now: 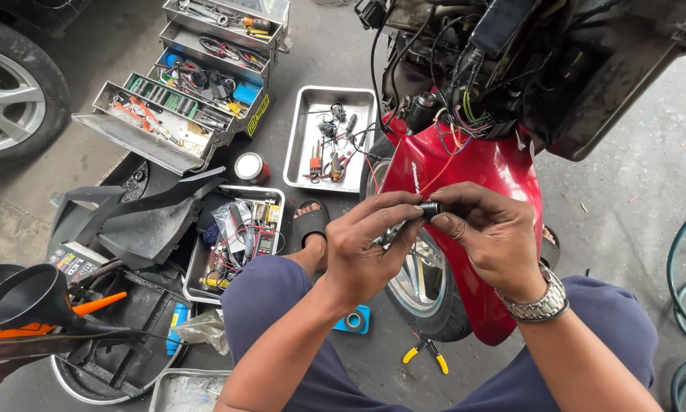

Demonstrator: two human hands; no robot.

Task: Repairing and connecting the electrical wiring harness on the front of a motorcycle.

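Both my hands meet in front of a red scooter fender point(465, 175). My left hand point(369, 244) and my right hand point(488, 233) pinch a small black cylindrical part point(430, 208) between their fingertips. Thin red and other coloured wires point(449, 145) hang from the opened scooter front above. A metal watch sits on my right wrist. The scooter's front wheel point(423, 286) is behind my hands.
An open tiered metal toolbox point(190, 84) stands at the back left. Metal trays point(331, 137) hold tools and parts. A black funnel point(30, 297), black plastic panels, a blue tape roll point(353, 320) and yellow-handled pliers point(427, 352) lie on the floor. A car wheel point(7, 91) is far left, a hose point(682, 305) right.
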